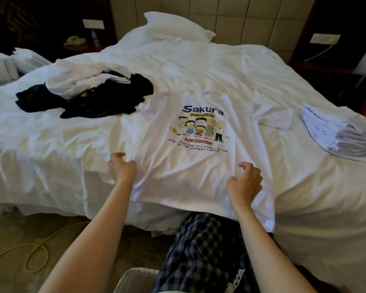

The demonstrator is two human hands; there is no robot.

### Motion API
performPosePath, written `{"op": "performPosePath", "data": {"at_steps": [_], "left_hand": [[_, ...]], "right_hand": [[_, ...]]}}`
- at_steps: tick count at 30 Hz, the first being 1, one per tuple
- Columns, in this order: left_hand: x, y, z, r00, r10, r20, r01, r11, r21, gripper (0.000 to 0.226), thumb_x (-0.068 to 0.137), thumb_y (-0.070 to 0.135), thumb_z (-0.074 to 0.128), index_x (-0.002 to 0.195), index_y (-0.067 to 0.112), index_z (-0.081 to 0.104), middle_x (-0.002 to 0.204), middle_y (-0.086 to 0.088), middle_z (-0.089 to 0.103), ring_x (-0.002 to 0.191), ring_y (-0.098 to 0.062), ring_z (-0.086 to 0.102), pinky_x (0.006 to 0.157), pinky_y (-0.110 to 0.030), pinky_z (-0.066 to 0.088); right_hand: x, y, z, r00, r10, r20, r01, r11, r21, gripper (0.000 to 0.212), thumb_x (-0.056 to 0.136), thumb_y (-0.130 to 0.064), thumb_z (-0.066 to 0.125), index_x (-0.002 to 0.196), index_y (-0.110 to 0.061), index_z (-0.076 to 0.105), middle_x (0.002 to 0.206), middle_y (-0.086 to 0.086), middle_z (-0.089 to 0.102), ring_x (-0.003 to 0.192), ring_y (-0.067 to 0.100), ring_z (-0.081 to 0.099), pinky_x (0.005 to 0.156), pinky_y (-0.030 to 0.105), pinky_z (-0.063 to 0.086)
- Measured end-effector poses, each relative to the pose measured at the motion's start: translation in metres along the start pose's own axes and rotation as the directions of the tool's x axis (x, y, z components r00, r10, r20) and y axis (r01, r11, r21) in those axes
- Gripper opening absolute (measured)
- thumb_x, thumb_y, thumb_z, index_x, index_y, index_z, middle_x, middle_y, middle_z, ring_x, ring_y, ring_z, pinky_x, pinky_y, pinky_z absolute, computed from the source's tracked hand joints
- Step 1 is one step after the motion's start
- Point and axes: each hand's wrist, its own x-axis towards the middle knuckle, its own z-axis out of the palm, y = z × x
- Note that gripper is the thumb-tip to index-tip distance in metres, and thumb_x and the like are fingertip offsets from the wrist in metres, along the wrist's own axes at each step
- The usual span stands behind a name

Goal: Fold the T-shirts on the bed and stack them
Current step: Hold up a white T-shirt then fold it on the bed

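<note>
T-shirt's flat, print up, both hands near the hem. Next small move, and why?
Probably draw the left side in toward the middle. The T-shirt lies spread with sleeves out and no fold made yet. The left hand curls at its left edge, and the right hand is over the lower right, placed to steady the cloth.

White T-shirt (199,182), print on it: navy "Sakura", yellow "MOMOKO" band, red "household", small dark lettering, multicoloured cartoon figures. Bedding (178,64) and pillow (178,26) white; black garments (106,102) mixed with white garments (76,81); folded stack (336,134) white. Trousers (203,250) navy-and-white plaid, cable (36,250) yellow, carpet (13,229) dull grey-brown, headboard (230,17) beige in padded squares.
</note>
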Motion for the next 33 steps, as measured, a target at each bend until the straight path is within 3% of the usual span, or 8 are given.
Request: {"op": "performPosePath", "data": {"at_steps": [6, 10, 13, 15, 19, 25, 29, 33], "left_hand": [[0.038, 0.045, 0.018, 0.983, -0.022, 0.183, 0.030, 0.999, -0.043, 0.036, 0.090, 0.009, 0.047, 0.126, 0.007, 0.045, 0.124, -0.013, 0.054, 0.102, -0.028, 0.053, 0.078, -0.030, 0.039], [0.070, 0.059, 0.036, 0.973, -0.054, 0.223, 0.071, 0.995, -0.069, 0.036, 0.091, 0.009, 0.048, 0.127, 0.004, 0.050, 0.122, -0.016, 0.056, 0.100, -0.027, 0.053, 0.083, -0.031, 0.041], [0.092, 0.069, 0.052, 0.953, -0.116, 0.278, 0.155, 0.980, -0.123, 0.019, 0.088, 0.006, 0.047, 0.094, -0.002, 0.063, 0.084, -0.015, 0.056, 0.081, -0.025, 0.047, 0.072, -0.030, 0.042], [0.105, 0.076, 0.067, 0.936, -0.185, 0.300, 0.242, 0.956, -0.165, 0.022, 0.088, 0.006, 0.047, 0.066, 0.004, 0.053, 0.066, -0.007, 0.049, 0.068, -0.023, 0.044, 0.061, -0.026, 0.037], [0.124, 0.091, 0.094, 0.872, -0.261, 0.414, 0.410, 0.852, -0.327, 0.017, 0.095, 0.016, 0.051, 0.088, 0.000, 0.049, 0.073, -0.008, 0.055, 0.061, -0.016, 0.053, 0.059, -0.023, 0.046], [0.161, 0.111, 0.136, 0.832, -0.258, 0.490, 0.463, 0.811, -0.358, 0.034, 0.093, 0.023, 0.057, 0.119, 0.003, 0.049, 0.085, -0.009, 0.058, 0.056, -0.016, 0.060, 0.049, -0.027, 0.052], [0.170, 0.126, 0.162, 0.840, -0.253, 0.480, 0.408, 0.878, -0.251, 0.029, 0.099, 0.021, 0.045, 0.075, 0.006, 0.044, 0.041, -0.004, 0.050, 0.022, -0.003, 0.042, 0.024, -0.012, 0.030], [0.181, 0.149, 0.171, 0.902, -0.233, 0.363, 0.330, 0.915, -0.233, 0.023, 0.095, 0.027, 0.051, 0.094, 0.005, 0.046, 0.054, -0.005, 0.042, 0.028, -0.008, 0.040, 0.030, -0.015, 0.030]], "right_hand": [[0.036, -0.055, 0.039, 0.949, -0.195, 0.248, 0.200, 0.980, 0.004, 0.035, 0.081, 0.002, 0.051, 0.114, -0.011, 0.052, 0.123, 0.010, 0.047, 0.113, 0.029, 0.045, 0.092, 0.036, 0.040], [0.059, -0.089, 0.065, 0.900, -0.249, 0.358, 0.259, 0.966, 0.020, 0.034, 0.082, 0.000, 0.055, 0.113, -0.014, 0.052, 0.122, 0.008, 0.047, 0.109, 0.025, 0.050, 0.086, 0.034, 0.045], [0.078, -0.112, 0.087, 0.858, -0.267, 0.439, 0.271, 0.961, 0.055, 0.033, 0.083, 0.000, 0.054, 0.112, -0.015, 0.052, 0.121, 0.007, 0.046, 0.107, 0.023, 0.051, 0.086, 0.035, 0.046], [0.090, -0.121, 0.101, 0.826, -0.281, 0.489, 0.287, 0.956, 0.064, 0.031, 0.084, -0.001, 0.052, 0.112, -0.015, 0.052, 0.120, 0.007, 0.047, 0.107, 0.023, 0.051, 0.087, 0.034, 0.046], [0.115, -0.127, 0.123, 0.774, -0.291, 0.562, 0.303, 0.950, 0.075, 0.029, 0.086, -0.003, 0.049, 0.113, -0.016, 0.051, 0.121, 0.004, 0.045, 0.104, 0.018, 0.049, 0.082, 0.029, 0.040], [0.161, -0.122, 0.150, 0.751, -0.269, 0.603, 0.241, 0.962, 0.130, 0.023, 0.090, -0.005, 0.049, 0.107, -0.020, 0.052, 0.113, 0.001, 0.047, 0.084, 0.008, 0.048, 0.077, 0.025, 0.045], [0.183, -0.119, 0.163, 0.751, -0.217, 0.624, 0.111, 0.972, 0.206, 0.022, 0.090, -0.005, 0.048, 0.099, -0.024, 0.050, 0.103, 0.002, 0.051, 0.084, 0.011, 0.051, 0.074, 0.029, 0.049], [0.196, -0.119, 0.162, 0.709, -0.160, 0.687, -0.079, 0.950, 0.303, 0.021, 0.092, -0.002, 0.047, 0.103, -0.020, 0.050, 0.095, -0.001, 0.049, 0.071, 0.011, 0.058, 0.057, 0.020, 0.051]]}}
